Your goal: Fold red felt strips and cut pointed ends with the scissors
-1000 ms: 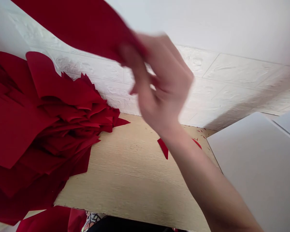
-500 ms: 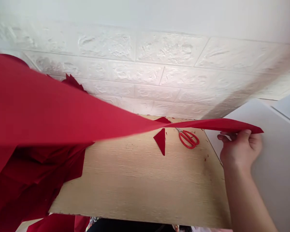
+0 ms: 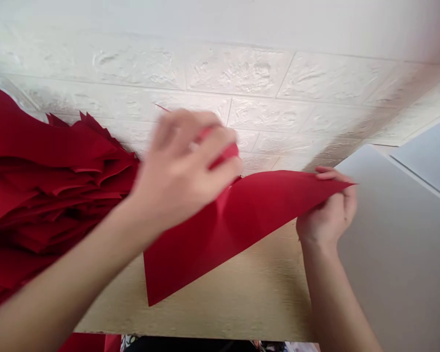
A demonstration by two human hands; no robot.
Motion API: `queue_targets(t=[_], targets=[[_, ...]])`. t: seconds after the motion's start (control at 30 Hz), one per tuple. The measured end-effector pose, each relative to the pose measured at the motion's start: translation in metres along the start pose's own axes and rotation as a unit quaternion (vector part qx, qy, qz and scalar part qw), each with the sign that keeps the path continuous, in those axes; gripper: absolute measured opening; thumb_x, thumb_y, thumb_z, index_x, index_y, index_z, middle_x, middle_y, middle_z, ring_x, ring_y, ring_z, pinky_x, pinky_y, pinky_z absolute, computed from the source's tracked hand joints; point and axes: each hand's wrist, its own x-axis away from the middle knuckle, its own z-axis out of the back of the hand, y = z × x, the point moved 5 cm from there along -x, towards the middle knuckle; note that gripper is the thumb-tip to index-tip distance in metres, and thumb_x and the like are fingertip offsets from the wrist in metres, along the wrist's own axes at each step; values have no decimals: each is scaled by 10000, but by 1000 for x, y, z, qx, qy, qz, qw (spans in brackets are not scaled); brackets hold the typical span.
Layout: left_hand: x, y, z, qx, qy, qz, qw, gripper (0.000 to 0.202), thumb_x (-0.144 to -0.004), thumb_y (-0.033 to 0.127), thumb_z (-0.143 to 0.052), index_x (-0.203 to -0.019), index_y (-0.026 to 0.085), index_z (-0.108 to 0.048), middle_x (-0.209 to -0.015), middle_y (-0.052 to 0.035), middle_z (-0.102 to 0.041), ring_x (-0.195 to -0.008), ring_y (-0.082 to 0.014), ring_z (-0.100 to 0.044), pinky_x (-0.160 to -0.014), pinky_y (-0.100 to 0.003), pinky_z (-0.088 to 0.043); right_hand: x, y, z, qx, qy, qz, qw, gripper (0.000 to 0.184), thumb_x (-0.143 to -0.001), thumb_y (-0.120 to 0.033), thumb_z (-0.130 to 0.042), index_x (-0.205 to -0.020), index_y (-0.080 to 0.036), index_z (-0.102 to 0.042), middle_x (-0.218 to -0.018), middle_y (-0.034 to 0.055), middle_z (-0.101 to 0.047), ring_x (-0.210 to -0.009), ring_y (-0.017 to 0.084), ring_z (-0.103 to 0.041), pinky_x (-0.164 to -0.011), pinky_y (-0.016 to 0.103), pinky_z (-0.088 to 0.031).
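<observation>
The fingers of the right hand (image 3: 328,215) grip the sheet (image 3: 245,215) near its sharp tip, some resting over the upper edge and the palm behind and below it. The red sheet is around the middle of the view, slightly toward 5 o'clock, raised in part above the counter (image 3: 256,293). Its long axis runs from 8 o'clock to 2 o'clock; the narrow tip points between 2 and 3, just past the right hand, and the lower corner points to 7. Its lower edge is nearly straight, while the upper edge bows toward 12. The left hand (image 3: 187,176), blurred, covers the sheet's upper left part, with a red object (image 3: 225,152) showing among its curled fingers; whether they grasp it, I cannot tell. Beyond the left hand, toward 9 o'clock, red pieces overlap in a deep pile (image 3: 77,161). A white panel (image 3: 396,254) stands at 4 o'clock, beyond the right hand. The brick-patterned white wall (image 3: 242,73) rises at 12, and dark clothing (image 3: 190,344) shows at 6.
</observation>
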Motion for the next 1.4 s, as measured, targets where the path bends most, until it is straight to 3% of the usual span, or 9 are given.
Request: queue_targets(t=[0.17, 0.27, 0.37, 0.43, 0.6, 0.73, 1.0, 1.2, 1.4], targets=[[-14, 60, -101, -42, 3, -160, 986, 279, -1003, 169, -427, -1072, 236, -689, -1447, -8, -585, -1435, -219, -447, -1230, -468, -330, 38, 40, 1, -13, -114, -148, 982, 168, -788, -270, -493, -839, -245, -651, -1116, 59, -679, -1032, 239, -621, -785, 365, -506], [-6, 64, -144, -45, -7, -145, 988, 338, -1009, 165, -432, -1267, 268, -625, -1529, -57, -522, -1449, -229, -448, -1202, -439, -377, 52, 60, 3, -47, -151, -251, 955, 339, -919, -493, -410, -996, -264, -648, -1063, 81, -708, -1083, 288, -648, -878, 452, -518], [12, 47, -157, -32, -36, -49, 998, 529, -976, 104, -432, -1484, 249, -440, -1590, -134, -428, -1505, -276, -361, -1215, -487, -343, 56, 70, 9, -52, -154, -323, 932, 574, -928, -738, -335, -1141, -276, -602, -1244, 99, -669, -1168, 302, -643, -929, 485, -529], [25, 36, -159, -17, -60, 2, 998, 674, -916, 30, -432, -1555, 210, -313, -1636, -178, -330, -1553, -299, -242, -1244, -524, -274, 53, 68, 13, -3, -171, -304, 937, 614, -856, -780, -495, -1205, -279, -560, -1407, 106, -575, -1243, 300, -601, -960, 461, -529], [47, 19, -175, 35, -149, 150, 977, 886, -796, 63, -554, -1590, 137, -167, -1678, -235, -153, -1576, -362, -101, -1261, -580, -189, 56, 61, 9, 126, -269, -284, 912, 985, -621, -538, -877, -1426, -284, -369, -1511, 156, -462, -1253, 305, -581, -940, 441, -560], [62, 14, -190, 93, -207, 235, 945, 887, -759, 98, -592, -1562, 134, -219, -1651, -208, -250, -1553, -349, -196, -1249, -550, -262, 59, 68, 8, 166, -277, -296, 899, 773, -709, -388, -814, -1379, -273, -445, -1371, 136, -574, -1128, 273, -651, -895, 447, -586], [87, 8, -150, 57, -268, 251, 928, 767, -860, 465, -693, -1467, 94, -405, -1508, -208, -483, -1423, -379, -410, -1162, -552, -405, 49, 84, 21, 95, -161, -361, 914, 448, -692, -365, -792, -1090, -258, -613, -1155, 64, -686, -922, 210, -662, -723, 341, -566], [160, 9, -86, -37, -274, 269, 923, 587, -830, 537, -703, -1287, 187, -590, -1385, -157, -603, -1315, -399, -517, -1049, -576, -482, 39, 86, 34, 4, -6, -393, 919, 407, -571, -246, -798, -955, -245, -660, -1083, 12, -684, -895, 167, -633, -723, 286, -511], [200, -13, -66, 52, -275, 373, 885, 406, -898, 530, -597, -1170, 231, -632, -953, -66, -700, -907, -273, -665, -826, -436, -566, 36, 92, 36, -8, -12, -356, 934, 374, -585, -183, -689, -952, -247, -648, -1092, 13, -665, -897, 161, -618, -727, 282, -490]])
